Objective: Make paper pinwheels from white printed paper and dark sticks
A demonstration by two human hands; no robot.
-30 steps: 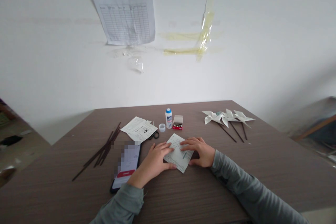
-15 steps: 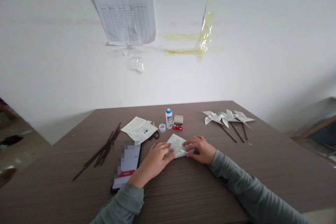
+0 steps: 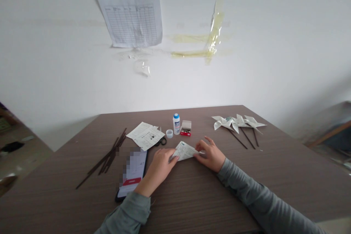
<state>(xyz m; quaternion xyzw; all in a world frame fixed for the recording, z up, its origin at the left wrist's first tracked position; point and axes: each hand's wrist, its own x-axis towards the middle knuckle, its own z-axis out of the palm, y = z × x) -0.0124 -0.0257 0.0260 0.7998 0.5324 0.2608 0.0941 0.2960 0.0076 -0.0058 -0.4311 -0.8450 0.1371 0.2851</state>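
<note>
A small piece of printed paper [image 3: 185, 151], folded into a triangle, lies between my hands on the brown table. My left hand [image 3: 162, 161] pinches its left corner between thumb and fingers. At the right corner, my right hand [image 3: 210, 154] grips the paper with thumb and index finger, its other fingers raised. Just behind the paper stand a white glue bottle [image 3: 177, 125] with a blue cap, an open red box [image 3: 185, 129] of small pins or tacks, and a clear round cap [image 3: 169, 134].
Left of the hands, a phone [image 3: 134, 175] lies near printed paper sheets [image 3: 144, 135], which partly cover black-handled scissors [image 3: 162, 141]. Dark thin sticks [image 3: 109, 155] lie farther left. Paper pinwheels [image 3: 238, 123] on sticks rest at the back right. A white wall rises behind the table [image 3: 274, 175].
The paper has gone from a flatter, squarish shape to a folded triangle. My right hand's fingers have lifted from its surface into a pinch at the corner.
</note>
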